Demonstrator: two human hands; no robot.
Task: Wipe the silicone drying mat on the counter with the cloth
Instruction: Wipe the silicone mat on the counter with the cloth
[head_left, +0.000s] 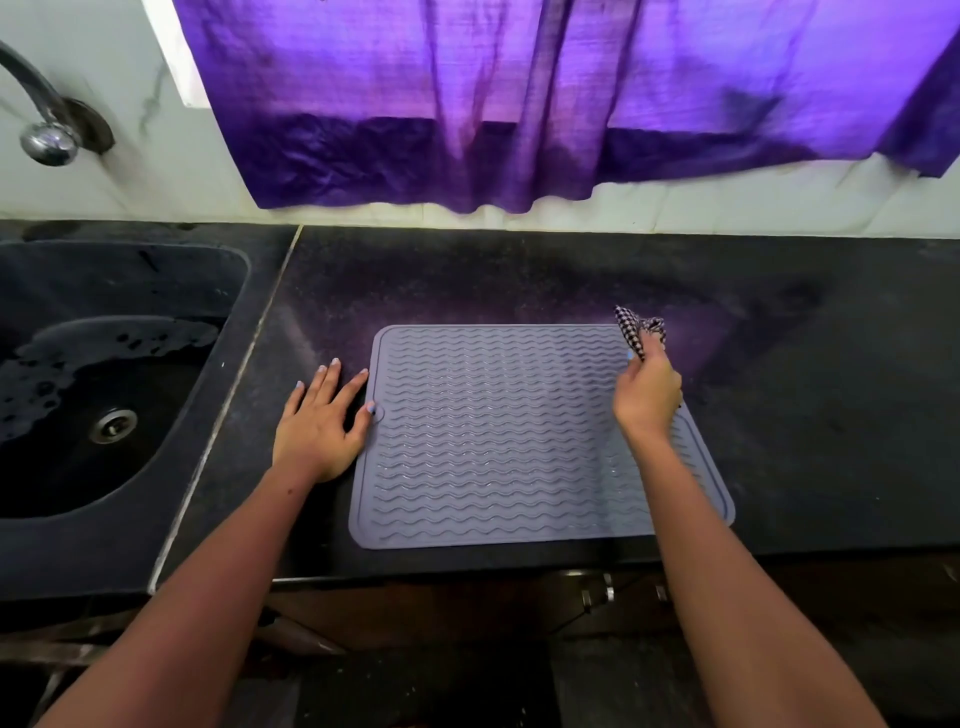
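A grey silicone drying mat (498, 436) with wavy ridges lies flat on the black counter (810, 415). My left hand (322, 421) rests flat on the counter at the mat's left edge, fingers spread, thumb tip touching the mat's rim. My right hand (647, 395) hovers over the mat's right side and grips a small black-and-white checked cloth (641, 327), bunched up and sticking out above the fingers. The cloth is off the mat surface.
A dark sink (104, 395) with a drain and water drops sits to the left, a metal tap (47, 124) above it. A purple curtain (519, 104) hangs over the white tiled wall behind. The counter's front edge runs just below the mat.
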